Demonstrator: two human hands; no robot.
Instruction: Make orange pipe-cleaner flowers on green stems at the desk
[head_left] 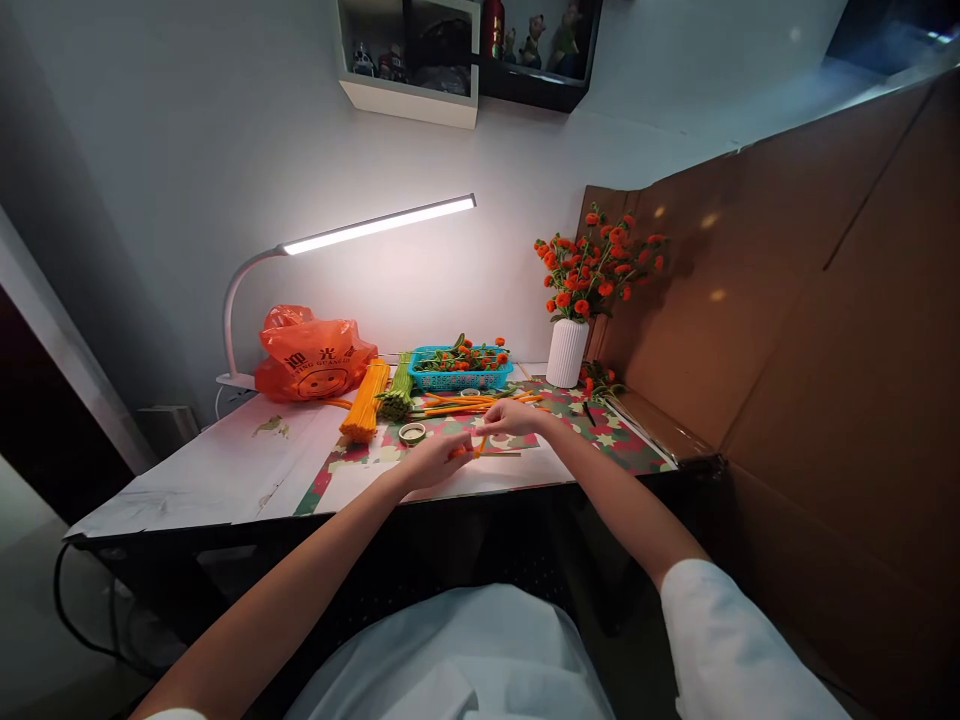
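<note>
Hands meet close above the near edge of the desk (187,460): the left hand (439,462) and the right hand (514,418) are both pinching, fingertips drawn together around one short orange strip (482,447).

With twelve o'clock straight ahead of the hands, a tall cardboard panel (810,300) closes off the three o'clock side. A lit lamp (382,223) reaches in from ten o'clock, above a red plastic bag (315,360). Orange flowers (581,270) stand in a white vase (568,352) at one o'clock, and a blue basket (465,380) sits at twelve. An orange bundle (366,402) lies toward ten o'clock with a green bundle (399,385) just beside it; loose orange strips (450,406) are between basket and hands. Nearer, toward nine o'clock, is a tape roll (412,442).

Smallest is the held strip, its long axis slanting from one o'clock to seven. The right hand is nearer its one o'clock end, the left hand its lower end. From the left fingertips a thin stick (506,454) points to three o'clock; whether it is gripped or merely lying there, I cannot tell.
</note>
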